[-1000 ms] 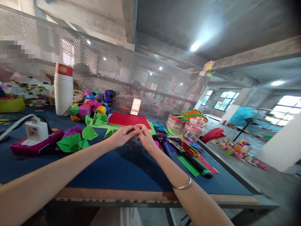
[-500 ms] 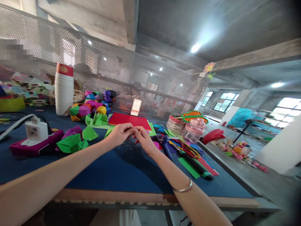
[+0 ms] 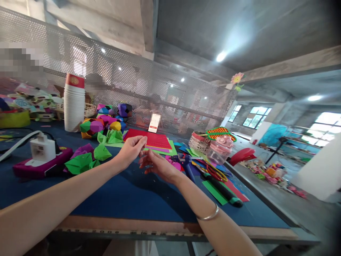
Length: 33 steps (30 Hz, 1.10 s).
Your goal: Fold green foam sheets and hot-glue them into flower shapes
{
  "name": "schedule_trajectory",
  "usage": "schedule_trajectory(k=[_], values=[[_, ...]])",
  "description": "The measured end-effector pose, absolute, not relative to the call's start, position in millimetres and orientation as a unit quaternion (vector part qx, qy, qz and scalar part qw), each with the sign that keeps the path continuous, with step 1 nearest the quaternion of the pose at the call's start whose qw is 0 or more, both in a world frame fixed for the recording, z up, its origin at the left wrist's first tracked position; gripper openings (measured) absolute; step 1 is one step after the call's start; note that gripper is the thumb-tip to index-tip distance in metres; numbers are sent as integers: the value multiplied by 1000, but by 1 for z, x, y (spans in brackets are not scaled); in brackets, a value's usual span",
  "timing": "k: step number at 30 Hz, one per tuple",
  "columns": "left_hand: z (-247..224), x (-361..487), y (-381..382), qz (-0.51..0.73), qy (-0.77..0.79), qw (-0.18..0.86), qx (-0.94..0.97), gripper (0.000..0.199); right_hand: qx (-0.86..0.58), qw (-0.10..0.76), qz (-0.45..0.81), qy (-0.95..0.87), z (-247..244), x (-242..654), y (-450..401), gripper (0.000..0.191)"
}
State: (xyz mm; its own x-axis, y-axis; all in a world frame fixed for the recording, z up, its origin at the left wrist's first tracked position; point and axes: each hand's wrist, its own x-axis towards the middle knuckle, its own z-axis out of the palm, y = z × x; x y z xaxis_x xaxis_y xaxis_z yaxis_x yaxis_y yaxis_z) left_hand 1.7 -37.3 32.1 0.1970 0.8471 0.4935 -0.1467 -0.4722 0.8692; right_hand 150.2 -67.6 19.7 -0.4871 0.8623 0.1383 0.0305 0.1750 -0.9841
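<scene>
Fine handwork seems under way: the left hand is pinched together, the right hand loosely parted; anything held cannot be discerned. Steadiness is called for.

left hand curled, fingertips together, over blue tabletop; right hand beside it, fingers loosely bent, any held item too small to tell; red sheets behind both; glue gun near right hand; green folded paper near left forearm; cup stack upright, far left
</scene>
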Motion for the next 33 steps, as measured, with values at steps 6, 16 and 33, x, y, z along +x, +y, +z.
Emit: schedule_trajectory(k=[6,16,33], values=[[34,5,-41,492,331,437,677,47,-374,504,473,-618,16,158,-49,41],[46,-45,-91,167,266,364,877,17,-432,519,399,-620,14,162,-42,30],[46,-44,-99,151,306,316,885,10,-392,479,393,-680,16,151,-52,31]])
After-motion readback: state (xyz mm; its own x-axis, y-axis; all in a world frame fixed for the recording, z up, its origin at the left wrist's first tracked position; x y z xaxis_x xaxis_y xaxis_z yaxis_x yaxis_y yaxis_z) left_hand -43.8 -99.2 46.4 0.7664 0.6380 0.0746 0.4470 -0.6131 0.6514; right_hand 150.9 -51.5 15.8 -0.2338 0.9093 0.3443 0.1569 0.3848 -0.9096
